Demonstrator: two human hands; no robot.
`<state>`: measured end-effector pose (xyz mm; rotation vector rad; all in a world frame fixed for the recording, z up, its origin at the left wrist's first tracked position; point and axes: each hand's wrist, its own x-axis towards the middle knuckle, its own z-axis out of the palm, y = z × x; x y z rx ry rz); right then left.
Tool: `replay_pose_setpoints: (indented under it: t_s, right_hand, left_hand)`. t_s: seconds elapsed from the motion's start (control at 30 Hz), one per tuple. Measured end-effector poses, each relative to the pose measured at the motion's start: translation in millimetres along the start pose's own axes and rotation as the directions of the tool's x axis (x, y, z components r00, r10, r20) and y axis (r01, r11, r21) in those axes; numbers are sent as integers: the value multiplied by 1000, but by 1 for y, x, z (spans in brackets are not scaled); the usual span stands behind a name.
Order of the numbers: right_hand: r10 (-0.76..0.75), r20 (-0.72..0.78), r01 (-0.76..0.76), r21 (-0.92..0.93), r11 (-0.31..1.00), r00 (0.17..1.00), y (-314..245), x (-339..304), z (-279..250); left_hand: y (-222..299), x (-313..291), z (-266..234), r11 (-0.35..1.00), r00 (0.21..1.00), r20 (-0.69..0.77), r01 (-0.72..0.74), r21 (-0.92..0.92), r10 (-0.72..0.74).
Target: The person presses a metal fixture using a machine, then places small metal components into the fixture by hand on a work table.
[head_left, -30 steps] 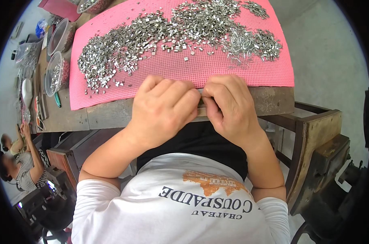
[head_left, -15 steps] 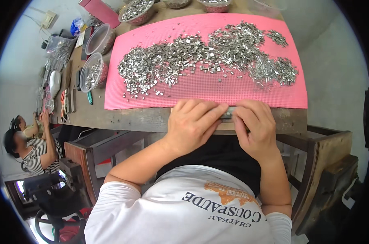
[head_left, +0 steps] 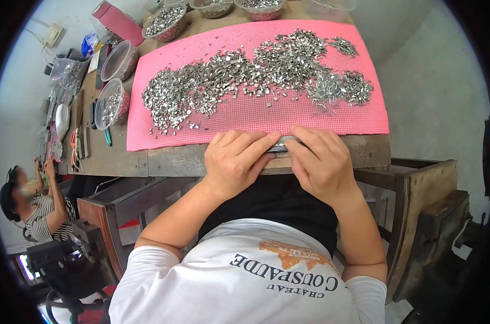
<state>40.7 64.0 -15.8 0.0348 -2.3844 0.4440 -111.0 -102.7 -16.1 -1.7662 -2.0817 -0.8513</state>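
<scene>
Both my hands meet at the near edge of the wooden table, around a narrow dark metal bar (head_left: 278, 148) with small shiny bits on its top. My left hand (head_left: 235, 159) grips the bar's left part, fingers closed and thumb underneath. On the right part, my right hand (head_left: 321, 162) is closed too, its fingertips pressed at the bits. Most of the bar is hidden by the fingers. Just beyond them lies a pink mesh mat (head_left: 218, 125), bearing a long heap of small silvery metal pieces (head_left: 245, 73). Thin pin-like pieces (head_left: 327, 93) lie at the heap's right end.
Clear plastic tubs of metal pieces stand left of the mat (head_left: 111, 108) and behind it (head_left: 167, 24). A pink flask (head_left: 117, 22) leans at the back left. Tools (head_left: 83, 135) lie along the left side. A person in a striped top (head_left: 48, 216) works at far left.
The view has shifted, so the table and mat sit a little further left. My hands stay on the bar, which is now slightly tilted, and my right fingers have moved over its top.
</scene>
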Motion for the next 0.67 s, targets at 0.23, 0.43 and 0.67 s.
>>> replay_pose_setpoints:
  t_s: [0.23, 0.43, 0.67]
  right_hand:
    - [245, -77, -230, 160, 960, 967, -8, -28, -26]
    - [517, 152, -510, 536, 673, 843, 5, -84, -94]
    - [305, 656, -654, 746, -124, 691, 3, -203, -191]
  left_hand:
    - [15, 15, -3, 983, 997, 22, 80, -166, -77]
    - [70, 59, 3, 932, 977, 140, -102, -347, 159]
    - [201, 112, 29, 647, 740, 225, -346, -680, 633]
